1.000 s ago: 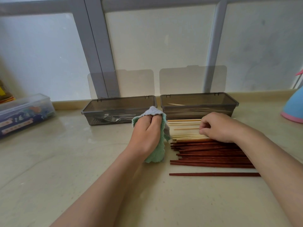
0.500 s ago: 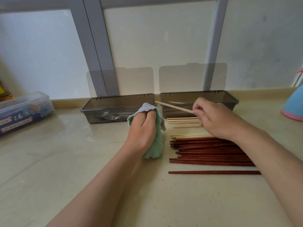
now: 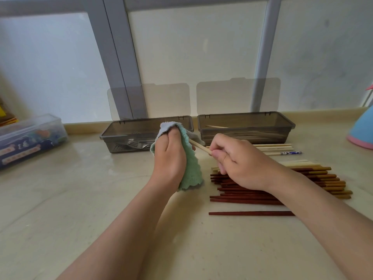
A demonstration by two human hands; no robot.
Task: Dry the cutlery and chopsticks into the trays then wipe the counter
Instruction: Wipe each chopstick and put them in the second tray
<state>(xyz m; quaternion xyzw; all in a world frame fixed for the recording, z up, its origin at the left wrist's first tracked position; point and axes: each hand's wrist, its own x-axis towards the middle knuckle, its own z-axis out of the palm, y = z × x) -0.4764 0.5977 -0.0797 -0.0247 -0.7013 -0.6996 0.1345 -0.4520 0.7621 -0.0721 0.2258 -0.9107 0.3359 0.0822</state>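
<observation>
Head view, sweeping from the left: a clear plastic storage box with a blue label (image 3: 30,138) sits at the left edge of the cream stone worktop (image 3: 80,199), out of the way. Next, toward the back edge, the left smoky grey plastic tray (image 3: 121,147) has its lid (image 3: 149,102) stood upright and steel forks (image 3: 137,145) lying flat inside. Cutlery looks done, I'd say.

Now the action: the left hand (image 3: 169,160) is wrapped round a mint-green cloth (image 3: 191,170), its grip closed so the fabric forms a sleeve. Into that sleeve runs one pale bamboo chopstick (image 3: 200,148). The right hand (image 3: 242,164) pinches its near end between thumb and fingertips, a narrow grip. It's held at a slant above the worktop, so the stick can be drawn through the cloth and come out dry.

Just behind that hand, the right smoky grey plastic tray (image 3: 282,136), open as well, has a pale chopstick (image 3: 217,126) lying in it. That's likely where this one is headed. In front of that tray lie a row of pale chopsticks (image 3: 272,147) and, nearer the front, a pile of dark red wooden chopsticks (image 3: 252,199). They lie side by side, handy for the right hand to pick from. One red stick (image 3: 250,213) lies apart, nearest the front edge.

Far right edge: a blue and pink object (image 3: 361,130), only partly in view. Plenty waiting, and by my reckoning the worktop is not yet wiped.
</observation>
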